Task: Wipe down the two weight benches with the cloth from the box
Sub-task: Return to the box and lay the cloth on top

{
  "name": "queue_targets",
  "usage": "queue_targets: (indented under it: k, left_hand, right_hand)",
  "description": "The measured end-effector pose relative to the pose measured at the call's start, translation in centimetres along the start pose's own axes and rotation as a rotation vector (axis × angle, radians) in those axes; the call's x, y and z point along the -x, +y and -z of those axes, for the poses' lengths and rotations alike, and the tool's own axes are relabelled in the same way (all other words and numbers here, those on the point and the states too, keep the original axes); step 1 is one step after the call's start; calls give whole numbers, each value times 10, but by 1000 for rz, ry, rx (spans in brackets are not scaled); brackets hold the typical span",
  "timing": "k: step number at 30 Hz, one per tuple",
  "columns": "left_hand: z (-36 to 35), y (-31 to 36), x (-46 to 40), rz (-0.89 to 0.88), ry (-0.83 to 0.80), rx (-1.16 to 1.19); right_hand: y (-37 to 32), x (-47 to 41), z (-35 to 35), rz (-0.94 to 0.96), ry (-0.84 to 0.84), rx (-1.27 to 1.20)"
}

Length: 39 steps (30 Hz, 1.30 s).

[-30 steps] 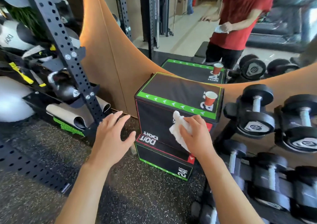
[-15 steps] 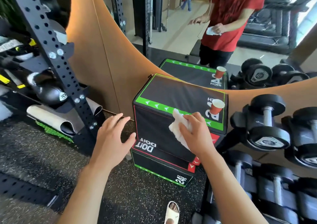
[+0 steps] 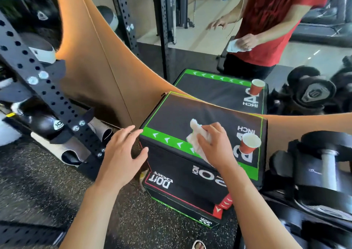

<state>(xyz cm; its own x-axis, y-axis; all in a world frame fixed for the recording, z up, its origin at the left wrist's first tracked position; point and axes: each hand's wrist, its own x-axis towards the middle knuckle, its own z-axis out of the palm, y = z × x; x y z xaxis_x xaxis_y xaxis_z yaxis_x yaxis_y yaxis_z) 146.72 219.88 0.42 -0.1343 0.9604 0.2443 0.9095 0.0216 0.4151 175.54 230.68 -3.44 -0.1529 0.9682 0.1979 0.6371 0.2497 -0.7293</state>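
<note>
A black box with green edging [image 3: 171, 113] stands on the gym floor against a mirror. My right hand [image 3: 213, 146] grips a crumpled white cloth [image 3: 196, 134] over the box's front top edge. My left hand [image 3: 122, 153] hovers with fingers spread beside the box's left corner and holds nothing. A red paper cup [image 3: 248, 145] stands on the box's right side, just right of my right hand. No weight bench shows plainly.
A black perforated rack upright [image 3: 47, 90] with kettlebells and rolled mats stands at left. Dumbbells on a rack [image 3: 322, 165] fill the right. The mirror [image 3: 209, 29] reflects a person in a red shirt. A sandalled foot [image 3: 199, 245] shows at the bottom.
The view has closed in on the box. My right hand with the cloth has risen from the box's front face to its top edge. My left hand has neared the box's left corner.
</note>
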Motion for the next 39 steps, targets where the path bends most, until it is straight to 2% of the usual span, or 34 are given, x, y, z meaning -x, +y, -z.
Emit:
queue_targets:
  k: [9,16,21,26,29,39]
  left_hand:
    - [-31,11,-58,-22,-65,11]
    - [-60,0,-122,-111,-139,71]
    - [-76,-24,-174,-231,-224,97]
    - [-87,-54,-222,-333,-274,152]
    - [-99,-70,-243,-366,-334,171]
    - [-140,-84,-262,-405,-482,211]
  right_hand:
    - [41,-55,-9,-46,-7,-17]
    - [55,-86,-24,-122,25,9]
    - [50,-112,-55,-244,58,-3]
    - [37,-137,-101,-322,-23,72]
    - [30,-143,-121,-409,-10,70]
    - [44,-141,-156,-658,-47,-121]
